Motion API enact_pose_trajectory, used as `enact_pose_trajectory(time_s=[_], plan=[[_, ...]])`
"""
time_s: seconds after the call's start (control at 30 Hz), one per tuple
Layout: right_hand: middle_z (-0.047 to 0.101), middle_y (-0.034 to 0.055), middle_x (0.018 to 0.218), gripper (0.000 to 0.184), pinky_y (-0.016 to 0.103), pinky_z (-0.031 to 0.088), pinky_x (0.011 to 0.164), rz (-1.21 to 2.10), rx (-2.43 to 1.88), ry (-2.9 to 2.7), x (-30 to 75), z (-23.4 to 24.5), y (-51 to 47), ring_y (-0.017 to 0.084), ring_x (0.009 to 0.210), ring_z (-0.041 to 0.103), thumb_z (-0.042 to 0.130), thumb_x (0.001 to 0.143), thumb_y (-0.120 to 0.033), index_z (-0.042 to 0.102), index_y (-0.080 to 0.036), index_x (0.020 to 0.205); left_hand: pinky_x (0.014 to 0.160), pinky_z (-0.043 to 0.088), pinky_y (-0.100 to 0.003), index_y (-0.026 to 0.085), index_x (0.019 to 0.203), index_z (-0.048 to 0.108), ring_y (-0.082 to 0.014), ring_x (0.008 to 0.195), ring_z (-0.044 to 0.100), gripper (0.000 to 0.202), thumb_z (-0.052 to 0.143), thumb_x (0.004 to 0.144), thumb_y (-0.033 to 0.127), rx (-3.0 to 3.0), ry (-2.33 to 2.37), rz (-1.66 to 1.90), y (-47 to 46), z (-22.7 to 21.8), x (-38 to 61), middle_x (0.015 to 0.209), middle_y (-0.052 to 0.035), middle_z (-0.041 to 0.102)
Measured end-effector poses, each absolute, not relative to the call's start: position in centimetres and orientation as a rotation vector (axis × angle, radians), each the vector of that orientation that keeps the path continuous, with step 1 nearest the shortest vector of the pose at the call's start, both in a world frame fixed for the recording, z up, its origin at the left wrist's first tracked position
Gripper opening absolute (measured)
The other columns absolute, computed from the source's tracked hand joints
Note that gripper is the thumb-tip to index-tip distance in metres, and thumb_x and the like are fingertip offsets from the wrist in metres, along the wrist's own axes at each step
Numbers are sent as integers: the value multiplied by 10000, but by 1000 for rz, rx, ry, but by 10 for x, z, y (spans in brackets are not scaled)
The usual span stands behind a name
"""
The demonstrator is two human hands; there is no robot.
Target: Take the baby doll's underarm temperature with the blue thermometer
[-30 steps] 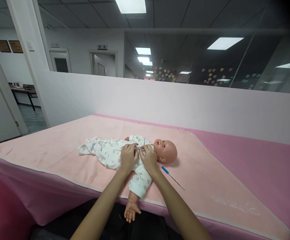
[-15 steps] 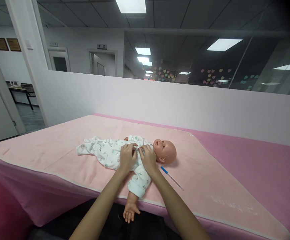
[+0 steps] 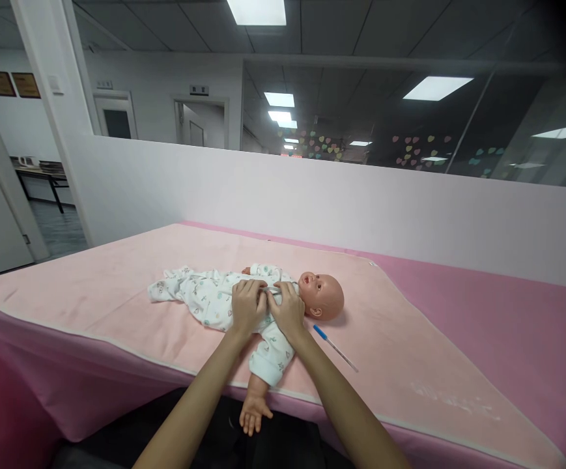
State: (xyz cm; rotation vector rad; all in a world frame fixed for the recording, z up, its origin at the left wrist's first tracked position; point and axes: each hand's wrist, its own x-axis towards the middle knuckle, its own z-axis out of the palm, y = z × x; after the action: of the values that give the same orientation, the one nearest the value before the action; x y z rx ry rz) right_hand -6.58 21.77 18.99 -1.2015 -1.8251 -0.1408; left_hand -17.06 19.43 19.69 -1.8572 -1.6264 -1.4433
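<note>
A baby doll [image 3: 322, 296] lies on its back across the pink-covered table, head to the right and feet to the left. It wears a white patterned romper [image 3: 209, 301]. My left hand [image 3: 248, 305] is on the chest of the romper, its fingers closed on the cloth at the front opening. Just right of it, below the doll's chin, my right hand [image 3: 286, 307] pinches the same opening. The two hands nearly touch, and the fingertips partly hide the cloth between them. One doll arm [image 3: 256, 407] hangs over the table's near edge.
A thermometer-like clear stick with a blue cap [image 3: 334, 346] lies right of the doll's near shoulder. The light pink sheet [image 3: 400, 365] covers a darker pink padded surface [image 3: 497, 326]. Behind stands a white low wall [image 3: 312, 202] with glass above it.
Both hands stay at the romper's chest. The fingers have shifted slightly and a little more of the cloth edge shows between them. The doll and the capped stick have not moved.
</note>
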Motion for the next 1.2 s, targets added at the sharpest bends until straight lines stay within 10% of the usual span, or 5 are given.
enact_pose_trajectory(time_s=[1.2], plan=[[532,47,992,356,237,403,631,-146,-1255,-1831,-67,193,216,160,843,525,490,750,-354,467,-216,1078,794,280,-366,233,707,629,-188,822,452,187,464,717,145,-1737,-1661,-1359,203,188,-175,806,-13,605]])
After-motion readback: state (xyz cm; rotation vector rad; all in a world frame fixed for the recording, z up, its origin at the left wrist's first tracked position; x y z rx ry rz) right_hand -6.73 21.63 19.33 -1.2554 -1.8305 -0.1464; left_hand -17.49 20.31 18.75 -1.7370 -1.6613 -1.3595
